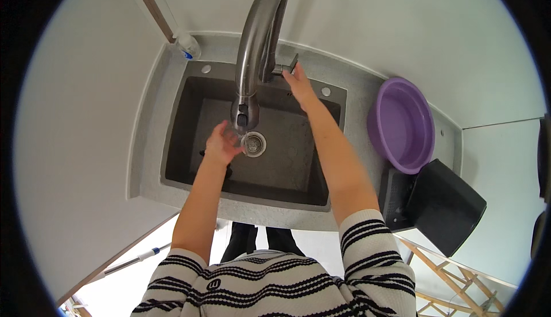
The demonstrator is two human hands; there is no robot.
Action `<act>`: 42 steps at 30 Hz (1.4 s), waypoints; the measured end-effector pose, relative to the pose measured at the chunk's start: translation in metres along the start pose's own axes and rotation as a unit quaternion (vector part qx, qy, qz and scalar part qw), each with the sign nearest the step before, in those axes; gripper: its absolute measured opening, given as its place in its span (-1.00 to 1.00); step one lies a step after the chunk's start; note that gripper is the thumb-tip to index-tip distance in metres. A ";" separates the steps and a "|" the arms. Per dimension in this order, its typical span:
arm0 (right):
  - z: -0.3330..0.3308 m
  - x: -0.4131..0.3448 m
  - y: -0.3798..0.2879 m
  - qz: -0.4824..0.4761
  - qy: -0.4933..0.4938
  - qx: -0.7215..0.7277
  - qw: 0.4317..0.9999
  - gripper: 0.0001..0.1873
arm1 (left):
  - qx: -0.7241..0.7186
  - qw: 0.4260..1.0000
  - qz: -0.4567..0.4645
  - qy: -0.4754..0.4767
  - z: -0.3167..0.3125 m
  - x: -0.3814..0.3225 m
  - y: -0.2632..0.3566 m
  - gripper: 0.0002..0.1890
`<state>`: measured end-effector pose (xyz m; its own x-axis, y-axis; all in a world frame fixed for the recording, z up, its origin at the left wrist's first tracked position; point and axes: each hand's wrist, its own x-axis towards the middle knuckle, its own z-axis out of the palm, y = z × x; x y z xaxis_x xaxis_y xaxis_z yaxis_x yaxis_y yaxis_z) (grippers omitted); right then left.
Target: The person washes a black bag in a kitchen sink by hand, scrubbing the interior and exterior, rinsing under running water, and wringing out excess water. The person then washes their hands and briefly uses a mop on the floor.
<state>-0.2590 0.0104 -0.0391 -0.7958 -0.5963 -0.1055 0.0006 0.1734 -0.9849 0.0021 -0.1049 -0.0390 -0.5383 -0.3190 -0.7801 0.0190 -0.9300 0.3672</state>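
Note:
My left hand is under the spout head of a metal kitchen faucet, its fingers apart, holding nothing. Some water seems to show between the spout and the fingers. My right hand touches the faucet's side lever, thumb and fingers on either side of it; how firmly it grips is not clear. Both are over a dark grey sink with a round metal drain strainer. A small black item lies in the sink, partly hidden behind my left wrist.
A purple plastic basin leans on the counter at the right. Beside it a black plastic bin lies tilted by a black tray. A clear bottle stands in the back left corner. White walls enclose the counter.

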 end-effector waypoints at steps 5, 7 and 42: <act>-0.002 0.009 -0.019 -0.023 -0.056 -0.126 0.990 -0.13 | 0.101 0.990 0.100 -0.024 -0.008 -0.023 0.017 -0.42; -0.003 0.016 -0.020 0.000 -0.015 -0.314 0.949 -0.15 | 0.284 0.950 0.132 0.009 -0.012 -0.028 0.015 -0.44; 0.260 -0.011 0.173 -0.094 -0.141 -0.528 0.832 -0.51 | 0.640 0.660 0.392 -0.037 -0.188 -0.129 0.038 -0.64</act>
<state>-0.0932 -0.1567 -0.2437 -0.5474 -0.8254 -0.1382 -0.7586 0.5591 -0.3344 0.2308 -0.1332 -0.0196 -0.8268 -0.5560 -0.0855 -0.3843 0.4473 0.8076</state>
